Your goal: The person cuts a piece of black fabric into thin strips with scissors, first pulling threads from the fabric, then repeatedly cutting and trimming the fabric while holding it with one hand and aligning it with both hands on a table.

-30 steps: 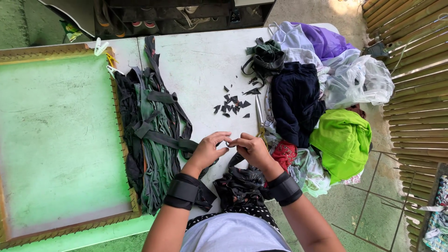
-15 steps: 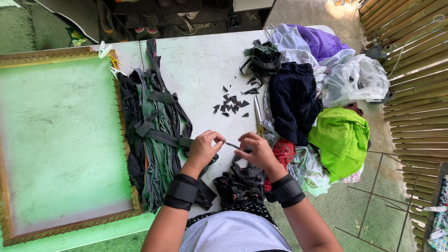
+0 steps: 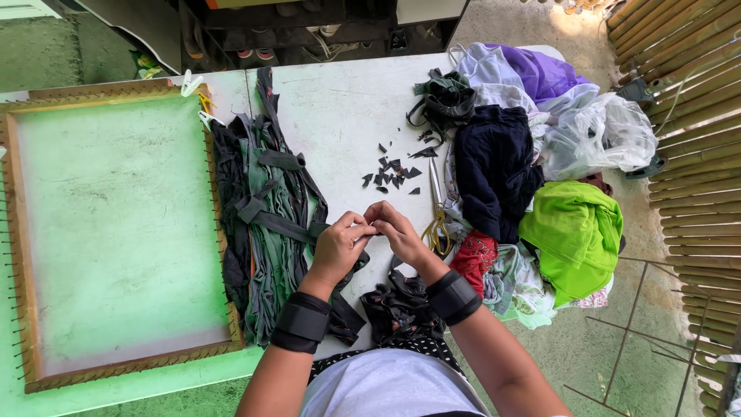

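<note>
Starting at the far left: a wooden rectangular frame with nails along its edges [image 3: 116, 232] lies flat on the pale green surface. Just right of it, a heap of long dark grey and green fabric strips [image 3: 266, 224] runs from far to near on the white desk [image 3: 340, 116].

Left hand [image 3: 336, 249] and right hand [image 3: 397, 232] meet near the middle of the desk, fingertips touching. Both grips are pinched nearly closed on a small dark fabric strip [image 3: 369, 230]; most of it is hidden by the fingers, so its length cannot be told. Both wrists wear black bands.

Beyond the hands, small black fabric offcuts [image 3: 394, 176] lie scattered. Right of them, yellow-handled scissors [image 3: 438, 216] rest on the desk, blades pointing far, handles just beside the right hand. Further right: a pile of mixed garments, navy, purple, bright green and red [image 3: 532, 177].

Risks, as judged:
- The pinch is slight; the strip could slip free and drop onto the dark cloth bundle [image 3: 397, 305] nearest the person, where it would be hard to pick out.
- A sideways sweep of the right wrist could knock the scissors.
- Offcuts are loose; a draught or sleeve could scatter them.
</note>
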